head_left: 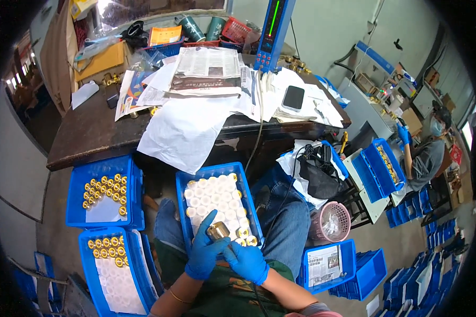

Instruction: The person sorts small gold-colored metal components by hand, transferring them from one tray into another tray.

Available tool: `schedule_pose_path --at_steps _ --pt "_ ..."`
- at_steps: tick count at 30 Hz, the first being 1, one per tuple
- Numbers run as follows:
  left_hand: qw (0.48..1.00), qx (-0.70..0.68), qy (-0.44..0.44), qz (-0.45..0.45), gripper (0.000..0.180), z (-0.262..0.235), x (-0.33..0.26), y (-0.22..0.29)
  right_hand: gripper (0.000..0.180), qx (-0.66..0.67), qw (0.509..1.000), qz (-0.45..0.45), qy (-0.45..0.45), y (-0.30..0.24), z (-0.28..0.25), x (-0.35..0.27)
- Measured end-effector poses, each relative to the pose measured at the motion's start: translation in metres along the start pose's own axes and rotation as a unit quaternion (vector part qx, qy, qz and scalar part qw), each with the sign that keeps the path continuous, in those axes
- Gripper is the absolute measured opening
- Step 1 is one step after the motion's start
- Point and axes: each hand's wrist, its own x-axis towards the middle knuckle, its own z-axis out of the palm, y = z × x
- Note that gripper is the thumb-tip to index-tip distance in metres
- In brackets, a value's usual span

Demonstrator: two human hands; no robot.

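Both my hands wear blue gloves and meet over my lap. My left hand [203, 254] is closed round a brass cylindrical part [218, 231], its index finger stretched along the side. Against the lower end of that part, my right hand [248, 262] grips a grey rod-like tool [229, 255], mostly hidden by the fingers. A dark cable hangs below this hand. Just beyond my hands, a blue bin [182, 186] on my lap holds rows of white-capped pieces, with several bare brass ones at its near right corner.
Blue bins of brass parts [105, 193] stand at my left. Ahead, a dark desk [85, 134] carries newspapers [206, 66], a phone [293, 98] and a blue column gauge [274, 39] with a green light bar. A pink basket [330, 222] stands right; a masked person [431, 150] works farther off.
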Motion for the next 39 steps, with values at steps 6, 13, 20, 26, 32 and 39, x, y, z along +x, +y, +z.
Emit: schedule_pose_path --at_steps 6,13,20,26,32,39 --pt "0.999 0.037 0.006 -0.010 0.056 -0.005 0.000 -0.001 0.032 0.002 0.999 0.019 -0.045 -0.003 0.001 0.001" --pt "1.000 0.014 0.012 -0.005 0.053 -0.005 0.001 -0.005 0.023 -0.013 0.996 0.034 -0.080 -0.004 -0.002 0.002" --pt "1.000 0.003 0.016 -0.022 0.052 -0.002 -0.005 -0.004 0.026 -0.034 0.994 0.044 -0.095 -0.005 -0.005 -0.002" --pt "0.997 0.033 0.069 0.003 0.052 -0.023 -0.004 -0.014 0.028 0.018 0.983 0.073 -0.167 0.003 0.014 0.003" --pt "0.956 0.153 0.237 0.074 0.047 -0.078 -0.025 0.003 0.024 0.088 0.958 0.110 -0.248 -0.014 -0.008 0.001" --pt "0.712 0.539 0.437 0.106 0.058 -0.232 -0.129 0.019 0.029 0.206 0.916 0.228 -0.258 -0.016 -0.003 0.000"
